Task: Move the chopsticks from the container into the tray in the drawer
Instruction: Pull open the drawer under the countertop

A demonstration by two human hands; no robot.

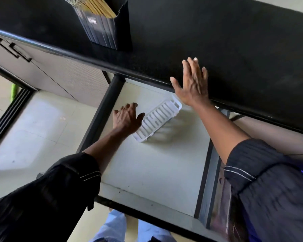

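White slotted tray (157, 117) mid-drawer, bare floor around, left hand (127, 117) at its edge, right hand (191, 84) spread, both grips empty

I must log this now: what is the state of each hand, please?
Left hand: open, holding nothing, beside the white tray in the drawer.
Right hand: open, fingers spread, holding nothing, over the counter edge.

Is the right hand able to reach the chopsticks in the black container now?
Probably yes. The right hand is open and empty above the counter, and nothing stands between it and the chopsticks in the open-topped container.
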